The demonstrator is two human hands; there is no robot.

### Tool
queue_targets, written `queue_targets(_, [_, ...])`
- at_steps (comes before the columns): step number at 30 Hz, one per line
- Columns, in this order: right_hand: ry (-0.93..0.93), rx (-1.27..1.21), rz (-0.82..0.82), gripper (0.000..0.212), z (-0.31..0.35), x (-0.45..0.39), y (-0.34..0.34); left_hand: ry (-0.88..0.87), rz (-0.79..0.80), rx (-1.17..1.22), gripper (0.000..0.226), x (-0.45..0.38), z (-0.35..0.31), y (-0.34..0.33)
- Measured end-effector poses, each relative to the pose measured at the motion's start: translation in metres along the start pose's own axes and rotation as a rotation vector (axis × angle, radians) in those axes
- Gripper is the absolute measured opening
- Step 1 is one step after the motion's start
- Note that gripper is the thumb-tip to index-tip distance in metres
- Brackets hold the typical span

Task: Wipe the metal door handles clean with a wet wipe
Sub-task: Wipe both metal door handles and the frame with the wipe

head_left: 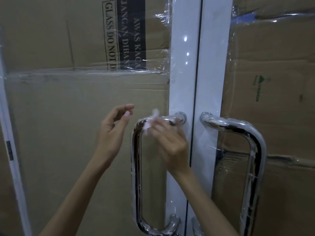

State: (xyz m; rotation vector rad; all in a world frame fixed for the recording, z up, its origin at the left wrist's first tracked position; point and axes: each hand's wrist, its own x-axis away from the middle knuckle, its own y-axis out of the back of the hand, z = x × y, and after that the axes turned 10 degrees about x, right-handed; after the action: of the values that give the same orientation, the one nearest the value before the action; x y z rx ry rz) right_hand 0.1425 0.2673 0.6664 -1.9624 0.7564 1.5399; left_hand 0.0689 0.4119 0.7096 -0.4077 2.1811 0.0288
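Observation:
Two chrome D-shaped handles hang on a white double door, the left handle (pixel 136 167) and the right handle (pixel 255 147), both partly wrapped in clear film. My right hand (pixel 168 142) grips a crumpled white wet wipe (pixel 151 121) against the top bend of the left handle; this hand is blurred. My left hand (pixel 112 132) hovers in the air to the left of that handle, fingers loosely curved, holding nothing.
Brown cardboard sheets (pixel 76 116) taped under clear plastic cover both door panels, the left one printed with a glass warning. The white door frame (pixel 208 74) runs vertically between the handles, with a dark gap at the centre.

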Motion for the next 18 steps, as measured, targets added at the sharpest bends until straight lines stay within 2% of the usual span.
queue_targets(3, [-0.551, -0.192, -0.095, 0.026, -0.011, -0.006, 0.008, 0.001, -0.012, -0.031, 0.020, 0.002, -0.002, 0.015])
queue_targets(4, [-0.678, -0.244, -0.085, 0.023, -0.016, -0.012, 0.011, 0.010, -0.010, -0.033, 0.020, 0.003, -0.002, 0.019])
queue_targets(5, [-0.712, -0.247, -0.049, 0.019, -0.017, -0.017, 0.013, 0.021, -0.008, -0.030, 0.021, 0.003, -0.001, 0.021])
queue_targets(6, [-0.665, -0.226, 0.006, 0.017, -0.013, -0.022, 0.015, 0.030, -0.006, -0.023, 0.022, 0.002, 0.000, 0.021])
queue_targets(9, [-0.301, -0.117, 0.224, 0.017, 0.006, -0.031, 0.013, 0.036, 0.024, -0.019, 0.021, -0.002, 0.003, 0.008])
queue_targets(10, [-0.230, -0.090, 0.274, 0.017, 0.008, -0.035, 0.013, 0.030, 0.041, -0.033, 0.018, -0.004, 0.005, 0.002])
queue_targets(11, [-0.228, -0.069, 0.321, 0.017, 0.004, -0.041, 0.014, 0.021, 0.058, -0.050, 0.016, -0.006, 0.007, -0.003])
queue_targets(15, [-0.453, -0.023, 0.458, 0.034, -0.024, -0.048, 0.031, -0.005, 0.089, -0.124, 0.021, -0.010, 0.010, -0.009])
queue_targets(18, [-0.415, 0.033, 0.468, 0.040, -0.007, -0.046, 0.029, 0.034, 0.106, -0.105, 0.019, -0.021, 0.007, -0.007])
